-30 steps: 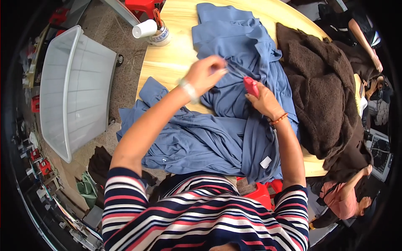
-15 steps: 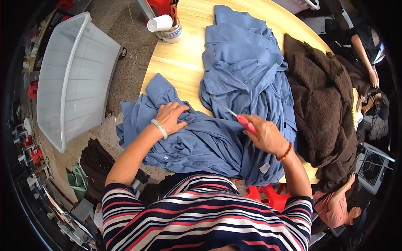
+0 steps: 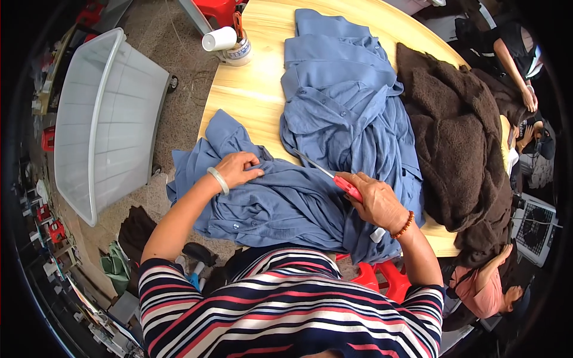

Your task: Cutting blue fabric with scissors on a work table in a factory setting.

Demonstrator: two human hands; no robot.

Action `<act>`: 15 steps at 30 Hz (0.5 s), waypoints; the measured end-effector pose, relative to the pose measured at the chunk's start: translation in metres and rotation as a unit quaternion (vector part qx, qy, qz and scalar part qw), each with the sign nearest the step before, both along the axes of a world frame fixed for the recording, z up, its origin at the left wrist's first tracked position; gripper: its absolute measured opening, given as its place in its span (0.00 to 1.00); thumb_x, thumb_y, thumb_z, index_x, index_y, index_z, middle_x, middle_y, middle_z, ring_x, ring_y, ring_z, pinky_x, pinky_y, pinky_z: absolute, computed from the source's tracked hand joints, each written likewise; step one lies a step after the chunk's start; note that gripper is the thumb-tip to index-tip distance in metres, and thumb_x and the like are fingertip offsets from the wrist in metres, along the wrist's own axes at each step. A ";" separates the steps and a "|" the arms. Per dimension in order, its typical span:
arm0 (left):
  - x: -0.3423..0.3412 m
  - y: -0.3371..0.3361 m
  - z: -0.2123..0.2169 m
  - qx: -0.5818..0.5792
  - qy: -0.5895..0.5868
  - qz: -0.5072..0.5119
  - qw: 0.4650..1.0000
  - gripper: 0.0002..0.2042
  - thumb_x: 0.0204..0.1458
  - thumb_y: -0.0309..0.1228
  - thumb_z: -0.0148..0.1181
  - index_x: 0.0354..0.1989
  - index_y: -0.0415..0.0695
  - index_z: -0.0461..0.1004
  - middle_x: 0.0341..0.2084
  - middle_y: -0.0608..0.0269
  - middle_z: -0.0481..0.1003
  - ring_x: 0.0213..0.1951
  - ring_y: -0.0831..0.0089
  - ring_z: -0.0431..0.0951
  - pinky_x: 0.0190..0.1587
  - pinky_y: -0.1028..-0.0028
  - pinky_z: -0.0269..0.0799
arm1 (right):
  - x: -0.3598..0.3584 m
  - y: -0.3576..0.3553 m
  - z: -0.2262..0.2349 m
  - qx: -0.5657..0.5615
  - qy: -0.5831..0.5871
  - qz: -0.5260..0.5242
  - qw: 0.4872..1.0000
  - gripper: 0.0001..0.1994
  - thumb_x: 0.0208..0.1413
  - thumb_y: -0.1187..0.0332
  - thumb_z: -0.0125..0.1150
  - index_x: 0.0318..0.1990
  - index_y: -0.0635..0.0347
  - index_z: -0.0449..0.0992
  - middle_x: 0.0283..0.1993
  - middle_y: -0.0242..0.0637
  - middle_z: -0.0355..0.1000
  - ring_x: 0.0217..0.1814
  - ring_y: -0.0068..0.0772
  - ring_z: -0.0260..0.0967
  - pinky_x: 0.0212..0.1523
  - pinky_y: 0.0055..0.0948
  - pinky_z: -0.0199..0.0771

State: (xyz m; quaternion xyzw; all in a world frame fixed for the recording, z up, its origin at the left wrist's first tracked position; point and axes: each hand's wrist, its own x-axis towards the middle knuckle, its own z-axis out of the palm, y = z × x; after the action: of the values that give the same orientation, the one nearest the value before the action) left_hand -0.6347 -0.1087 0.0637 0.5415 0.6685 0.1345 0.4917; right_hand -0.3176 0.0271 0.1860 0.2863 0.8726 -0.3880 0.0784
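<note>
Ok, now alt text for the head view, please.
A person's right hand holds a red-handled tool with a slim metal tip above blue garments on a wood-topped table, while the left hand touches the nearer fabric. Fuzzy brown cloth lies to the right; a pale bin stands left of the table.

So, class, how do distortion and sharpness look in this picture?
Head view: corners fade to black; same view: the white plastic tub at left looks bowed; same view: the bare left hand and rumpled blue fabric look fairly sharp.
</note>
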 end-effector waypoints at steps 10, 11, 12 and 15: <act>0.020 -0.003 -0.006 0.268 0.158 -0.033 0.950 0.07 0.42 0.23 0.63 0.29 0.43 0.73 0.28 0.59 0.69 0.36 0.59 0.71 0.40 0.66 0.68 | 0.002 -0.011 0.001 0.019 0.009 0.000 1.000 0.26 0.46 0.77 0.58 0.57 0.56 0.66 0.41 0.47 0.71 0.42 0.52 0.70 0.43 0.39 0.72; 0.018 -0.005 -0.012 0.270 0.159 -0.033 0.949 0.07 0.42 0.23 0.63 0.29 0.43 0.73 0.28 0.59 0.69 0.36 0.59 0.71 0.40 0.66 0.68 | 0.001 -0.012 0.001 0.021 0.010 0.000 1.000 0.26 0.46 0.77 0.58 0.57 0.56 0.66 0.41 0.47 0.71 0.42 0.52 0.70 0.43 0.39 0.72; 0.015 -0.005 -0.018 0.235 0.134 -0.017 0.962 0.07 0.43 0.25 0.64 0.30 0.43 0.73 0.29 0.60 0.70 0.36 0.59 0.71 0.40 0.66 0.68 | 0.001 -0.013 0.001 0.024 0.015 0.001 1.000 0.26 0.46 0.76 0.58 0.57 0.56 0.66 0.41 0.47 0.71 0.42 0.51 0.71 0.43 0.39 0.72; 0.013 0.001 -0.020 0.145 0.087 0.013 0.986 0.08 0.44 0.28 0.64 0.32 0.43 0.74 0.31 0.60 0.71 0.36 0.59 0.72 0.41 0.66 0.69 | 0.002 -0.019 -0.001 0.023 0.018 0.001 1.000 0.25 0.46 0.76 0.58 0.56 0.56 0.66 0.41 0.47 0.71 0.42 0.51 0.71 0.42 0.40 0.72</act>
State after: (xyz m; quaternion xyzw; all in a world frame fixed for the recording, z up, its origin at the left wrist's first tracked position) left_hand -0.6213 -0.1072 0.0441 0.6077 0.6895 0.1885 0.3461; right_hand -0.3156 0.0084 0.1850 0.2798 0.8831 -0.3724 0.0564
